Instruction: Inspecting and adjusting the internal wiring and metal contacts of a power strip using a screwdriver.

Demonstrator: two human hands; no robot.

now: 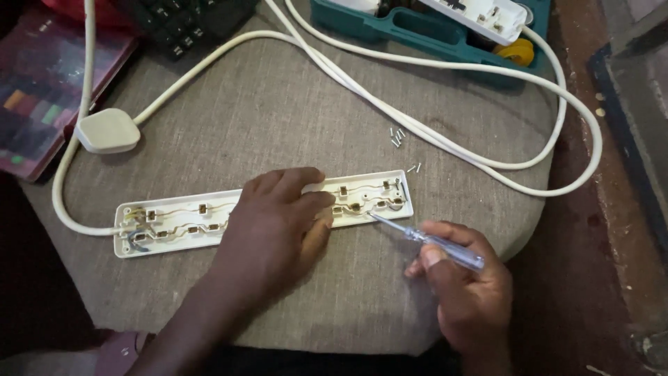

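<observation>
While the long white plastic power strip with its cover off [264,214] lay lengthwise across the grey woven fabric cushion [292,111], I had my left hand [278,226] spread flat over its middle, fingers pressing down rather than curled round anything. My right hand [466,292] was closed on the slim screwdriver with a clear blue handle [435,242], its tip touching the brass contacts near the strip's right end. I judged the open shell light and stiff but fragile, its thin brass strips easily bent, so the plastic rim looked the safest place to take hold. A few tiny loose silver screws [398,136] sat just beyond the strip, near the looping white power cable [487,157] that led round to the white three-pin plug [108,131] at the left. Farther off stood a teal plastic tool case [417,31] holding a second white socket block [480,14], and a black keyboard [181,21] at the top.
</observation>
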